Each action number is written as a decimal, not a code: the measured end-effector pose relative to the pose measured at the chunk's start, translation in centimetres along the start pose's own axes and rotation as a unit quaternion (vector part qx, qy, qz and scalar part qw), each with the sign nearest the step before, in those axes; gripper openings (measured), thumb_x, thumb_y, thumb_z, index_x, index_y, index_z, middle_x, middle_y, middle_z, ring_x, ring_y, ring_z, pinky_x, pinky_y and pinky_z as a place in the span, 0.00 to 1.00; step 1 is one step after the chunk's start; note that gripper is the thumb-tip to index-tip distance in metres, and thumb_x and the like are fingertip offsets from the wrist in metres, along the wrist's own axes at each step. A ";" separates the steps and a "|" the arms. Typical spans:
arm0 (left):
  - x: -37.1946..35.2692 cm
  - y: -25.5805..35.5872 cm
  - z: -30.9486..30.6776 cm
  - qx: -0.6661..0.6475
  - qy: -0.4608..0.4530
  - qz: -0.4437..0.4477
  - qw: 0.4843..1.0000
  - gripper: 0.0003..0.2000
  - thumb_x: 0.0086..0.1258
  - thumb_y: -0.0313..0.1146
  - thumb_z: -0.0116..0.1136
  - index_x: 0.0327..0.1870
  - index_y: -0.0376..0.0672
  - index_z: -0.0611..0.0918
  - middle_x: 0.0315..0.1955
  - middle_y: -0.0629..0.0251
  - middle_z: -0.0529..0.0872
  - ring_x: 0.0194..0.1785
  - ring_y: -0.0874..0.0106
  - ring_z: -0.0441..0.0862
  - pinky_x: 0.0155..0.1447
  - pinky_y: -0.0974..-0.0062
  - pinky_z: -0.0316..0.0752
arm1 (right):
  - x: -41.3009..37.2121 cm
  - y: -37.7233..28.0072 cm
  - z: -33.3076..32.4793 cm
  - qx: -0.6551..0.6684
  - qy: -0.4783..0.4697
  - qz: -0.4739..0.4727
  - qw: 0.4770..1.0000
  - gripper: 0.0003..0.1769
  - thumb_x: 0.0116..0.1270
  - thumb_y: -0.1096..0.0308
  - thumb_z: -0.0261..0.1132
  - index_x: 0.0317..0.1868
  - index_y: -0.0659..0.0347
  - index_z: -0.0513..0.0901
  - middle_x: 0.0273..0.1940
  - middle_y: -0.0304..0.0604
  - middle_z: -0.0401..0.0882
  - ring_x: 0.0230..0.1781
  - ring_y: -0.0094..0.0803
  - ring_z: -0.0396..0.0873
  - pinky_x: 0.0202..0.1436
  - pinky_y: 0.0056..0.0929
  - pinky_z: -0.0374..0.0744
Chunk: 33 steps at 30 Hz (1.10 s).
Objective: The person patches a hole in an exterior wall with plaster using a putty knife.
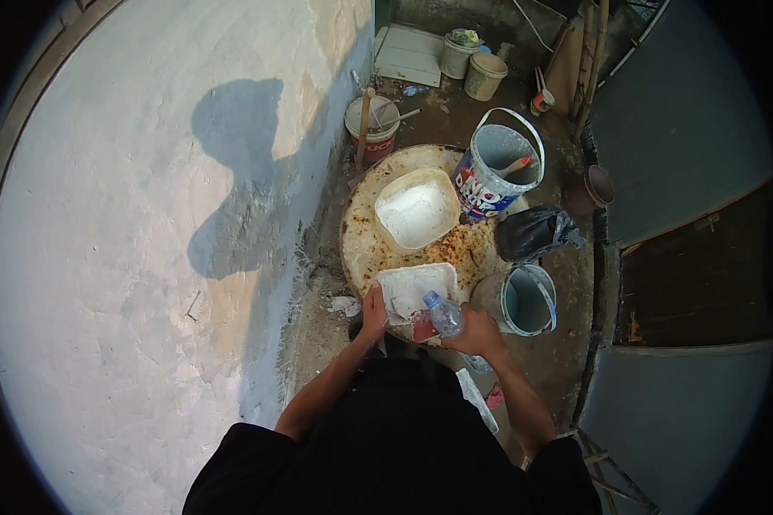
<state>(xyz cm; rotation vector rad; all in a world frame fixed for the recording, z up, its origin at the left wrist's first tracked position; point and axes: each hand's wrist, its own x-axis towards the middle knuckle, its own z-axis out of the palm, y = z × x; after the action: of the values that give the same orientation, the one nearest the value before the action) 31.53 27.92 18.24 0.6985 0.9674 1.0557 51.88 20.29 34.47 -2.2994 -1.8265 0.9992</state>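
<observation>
My left hand (374, 314) grips the left edge of a white rectangular tray (399, 285), which has white powder or paste in it. My right hand (479, 333) is closed around a clear plastic bottle (445, 316) with a blue top. The bottle leans so that its top is over the right part of the tray. Beside the bottle, at the tray's near edge, a small red flat piece (423, 326) shows. Just beyond the tray, a cream basin (417, 210) of white powder sits on a round, stained tabletop (358, 232).
A paint bucket (481, 184) with a red-tipped brush stands behind right, near a black plastic bag (532, 233). A grey bucket (524, 300) stands right of my right hand. The plastered wall (146, 257) borders the left, with a white tool bucket (378, 129) beside it.
</observation>
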 end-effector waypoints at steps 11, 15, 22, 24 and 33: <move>0.0 -0.4 -0.3 0.069 -0.012 0.032 0.997 0.23 0.84 0.44 0.33 0.50 0.32 0.78 0.42 0.63 0.83 0.45 0.77 0.76 0.53 0.76 0.72 | -0.2 -0.5 -0.6 -0.011 -0.021 0.016 1.000 0.40 0.39 0.50 0.75 0.48 0.74 0.78 0.42 0.67 0.82 0.47 0.60 0.81 0.55 0.47 0.78; 0.0 -0.9 -0.5 0.076 -0.010 0.033 0.996 0.23 0.84 0.44 0.33 0.51 0.32 0.77 0.42 0.62 0.82 0.46 0.76 0.76 0.54 0.76 0.71 | -0.2 -0.8 -0.9 -0.028 -0.025 0.020 0.999 0.41 0.39 0.50 0.75 0.49 0.73 0.77 0.42 0.66 0.82 0.47 0.60 0.81 0.56 0.47 0.78; -0.8 0.7 0.2 0.067 -0.006 0.021 0.998 0.23 0.84 0.44 0.33 0.52 0.31 0.77 0.43 0.63 0.82 0.46 0.76 0.77 0.54 0.76 0.72 | -0.2 -1.0 -0.8 -0.039 -0.024 0.014 0.999 0.40 0.41 0.49 0.75 0.48 0.74 0.77 0.42 0.68 0.81 0.48 0.61 0.80 0.56 0.48 0.78; -0.9 0.8 0.2 0.066 -0.005 0.027 0.997 0.23 0.84 0.44 0.33 0.51 0.32 0.77 0.43 0.63 0.82 0.46 0.76 0.77 0.53 0.76 0.72 | -0.1 -0.9 -0.5 -0.038 -0.025 0.022 0.999 0.41 0.41 0.49 0.75 0.48 0.74 0.77 0.43 0.68 0.81 0.48 0.62 0.80 0.57 0.48 0.78; -1.2 1.0 0.2 0.096 0.009 0.029 0.995 0.23 0.83 0.44 0.33 0.49 0.32 0.78 0.41 0.63 0.82 0.45 0.77 0.76 0.53 0.76 0.71 | -0.1 -0.8 -0.3 -0.045 -0.025 0.019 0.999 0.43 0.40 0.48 0.76 0.49 0.75 0.77 0.42 0.68 0.82 0.47 0.60 0.81 0.56 0.47 0.78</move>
<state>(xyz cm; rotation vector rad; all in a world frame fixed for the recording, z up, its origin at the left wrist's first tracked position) 31.13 27.17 19.53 0.8795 1.0790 1.0298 51.32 20.53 35.13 -2.3894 -1.8911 1.0102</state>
